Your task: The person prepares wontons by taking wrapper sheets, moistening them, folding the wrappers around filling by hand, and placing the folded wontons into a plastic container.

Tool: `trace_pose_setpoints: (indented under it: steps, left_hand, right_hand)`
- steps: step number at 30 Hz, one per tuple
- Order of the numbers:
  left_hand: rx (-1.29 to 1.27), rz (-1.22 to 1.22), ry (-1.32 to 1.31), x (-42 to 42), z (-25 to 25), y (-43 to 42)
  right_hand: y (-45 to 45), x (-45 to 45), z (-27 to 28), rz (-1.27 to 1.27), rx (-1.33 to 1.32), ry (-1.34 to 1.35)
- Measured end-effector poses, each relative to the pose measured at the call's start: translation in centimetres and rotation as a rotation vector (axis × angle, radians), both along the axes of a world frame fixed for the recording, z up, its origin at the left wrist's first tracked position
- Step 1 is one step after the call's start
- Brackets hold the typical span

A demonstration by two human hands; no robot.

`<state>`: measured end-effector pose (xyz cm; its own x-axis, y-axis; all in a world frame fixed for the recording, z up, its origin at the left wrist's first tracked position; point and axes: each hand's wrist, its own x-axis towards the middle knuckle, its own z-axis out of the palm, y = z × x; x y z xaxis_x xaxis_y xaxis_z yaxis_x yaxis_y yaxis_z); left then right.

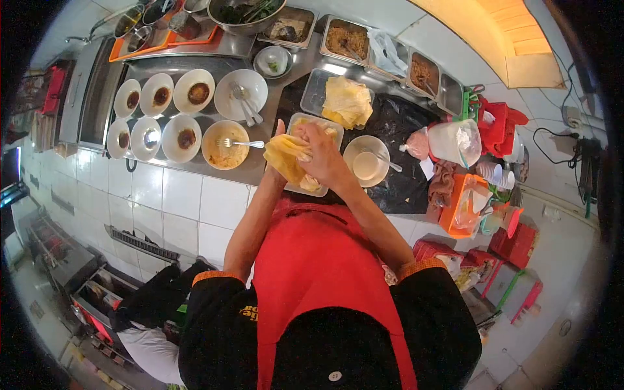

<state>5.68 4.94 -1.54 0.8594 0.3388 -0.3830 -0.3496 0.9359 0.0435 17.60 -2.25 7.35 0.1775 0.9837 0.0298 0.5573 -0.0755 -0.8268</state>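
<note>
Where 2 hands [273, 174] [323, 157] meet: 1 yel. wrapper [286, 156].

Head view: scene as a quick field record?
left hand: holding yellow sheet
right hand: against the same sheet, grip partly hidden
below hands: container, contents partly hidden
sheet stack: on metal tray, beyond the hands
left counter: white bowls with dark liquid
right of hands: bowl with a utensil

Carries two rows of sauced bowls [197, 92] toward the table's [273, 107] left end. Bears black plastic [406, 120] along the right, beneath a metal tray [314, 97].
</note>
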Motion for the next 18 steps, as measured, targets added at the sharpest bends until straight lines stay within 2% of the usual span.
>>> trace_pose_setpoints:
  steps: [2, 4, 6, 7, 8, 9, 10, 11, 12, 13, 15, 16, 18]
  left_hand:
    - [-0.019, 0.037, -0.045, 0.9, 0.1, -0.5]
    - [-0.034, 0.065, -0.089, 1.2, -0.3, -0.9]
    - [-0.1, 0.175, -0.445, 1.2, -0.5, -1.1]
    - [-0.095, 0.169, -0.439, 1.2, 0.7, -1.0]
    - [-0.012, 0.211, -0.311, 1.2, 2.0, -0.8]
    - [0.071, 0.253, -0.184, 1.3, 2.9, -0.7]
    - [0.077, 0.249, -0.18, 0.8, 2.2, -0.7]
    - [0.111, 0.274, -0.07, -0.2, 0.8, -0.6]
    - [0.145, 0.3, 0.039, -0.9, 0.1, -0.4]
    - [0.151, 0.3, 0.041, -1.2, 0.9, -0.1]
    - [0.118, 0.275, 0.051, -1.6, 3.5, 0.1]
    - [0.122, 0.277, 0.052, -1.9, 4.4, 0.1]
    - [0.118, 0.277, -0.19, -2.8, 5.5, 0.0]
  right_hand:
    - [0.5, 0.8, 0.0, 0.006, -0.085, -0.025]
    - [0.8, 1.8, 0.3, -0.009, -0.033, -0.103]
    - [1.2, 3.2, 0.7, -0.031, 0.024, -0.178]
    - [1.5, 4.3, 0.8, 0.019, -0.03, -0.021]
    - [1.9, 5.5, 0.7, 0.071, -0.081, 0.134]
    - [2.5, 7.0, 0.3, 0.068, -0.075, 0.139]
    - [3.4, 8.9, -0.4, 0.016, -0.153, 0.249]
    - [4.5, 11.0, -1.5, -0.032, -0.231, 0.359]
    - [5.9, 14.1, -4.6, -0.123, -0.051, 0.239]
    - [7.2, 17.3, -8.2, -0.216, 0.127, 0.119]
    - [9.2, 23.1, -11.6, -0.334, 0.081, -0.247]
    - [10.3, 24.3, -12.4, -0.332, 0.085, -0.245]
    - [11.4, 25.2, -13.3, -0.27, -0.363, -0.295]
